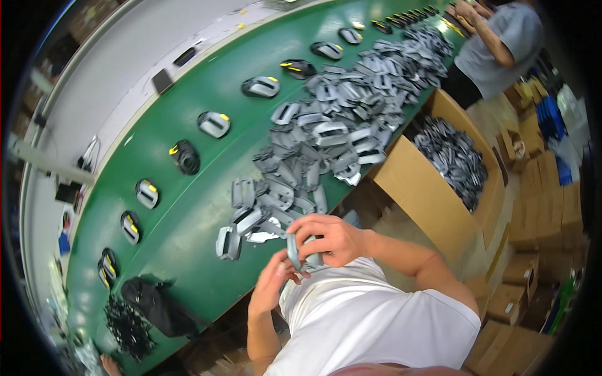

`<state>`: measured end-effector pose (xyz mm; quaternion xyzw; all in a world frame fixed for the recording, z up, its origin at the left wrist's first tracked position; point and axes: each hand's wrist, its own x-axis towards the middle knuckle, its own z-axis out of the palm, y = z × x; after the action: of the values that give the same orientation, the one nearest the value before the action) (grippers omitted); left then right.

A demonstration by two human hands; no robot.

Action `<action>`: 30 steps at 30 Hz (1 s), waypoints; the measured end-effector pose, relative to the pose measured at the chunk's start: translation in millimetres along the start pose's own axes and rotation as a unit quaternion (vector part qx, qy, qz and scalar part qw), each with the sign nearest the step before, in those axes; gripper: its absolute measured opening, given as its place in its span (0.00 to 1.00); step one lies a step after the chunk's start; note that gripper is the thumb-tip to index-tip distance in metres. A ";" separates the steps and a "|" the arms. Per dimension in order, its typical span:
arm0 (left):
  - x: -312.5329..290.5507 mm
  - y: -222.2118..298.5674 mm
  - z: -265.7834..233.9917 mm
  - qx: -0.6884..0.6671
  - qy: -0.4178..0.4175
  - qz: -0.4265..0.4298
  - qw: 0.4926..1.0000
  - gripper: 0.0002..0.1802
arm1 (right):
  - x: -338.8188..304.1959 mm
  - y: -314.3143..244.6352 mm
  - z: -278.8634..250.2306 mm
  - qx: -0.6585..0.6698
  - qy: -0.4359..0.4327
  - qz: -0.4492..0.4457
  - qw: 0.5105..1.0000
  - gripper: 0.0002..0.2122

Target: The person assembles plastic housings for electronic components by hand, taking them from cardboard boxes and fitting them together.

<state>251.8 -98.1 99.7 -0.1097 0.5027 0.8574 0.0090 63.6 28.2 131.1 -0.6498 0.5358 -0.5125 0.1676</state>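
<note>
In front of my white shirt, at the near edge of the green table, both my hands close on a grey plastic housing point(293, 252). My right hand point(334, 240) grips it from above, fingers curled over its side. Lower down, the fingers of my left hand point(273, 281) pinch its other end. A second grey edge shows under my right fingers; whether it is the same piece I cannot tell. Just beyond my hands, a heap of loose grey plastic housings point(329, 135) spreads along the table, with one housing point(228, 242) at its near-left edge.
Grey-and-black units with yellow parts point(214, 125) stand in a spaced row along the green table point(182, 241). A black bag point(160, 307) and thin black pieces point(128, 329) lie at left. An open cardboard box point(433, 203) holds more grey parts. Another person point(501, 53) works at far right.
</note>
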 end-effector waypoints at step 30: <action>114.1 149.1 -44.7 0.282 0.292 0.331 0.852 0.10 | 177.1 31.3 -6.6 0.048 0.111 0.111 0.986 0.09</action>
<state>129.7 -221.3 184.4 -0.1753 0.7086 0.5598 -0.3923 24.1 -134.9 196.0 -0.5166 0.5949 -0.5847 0.1934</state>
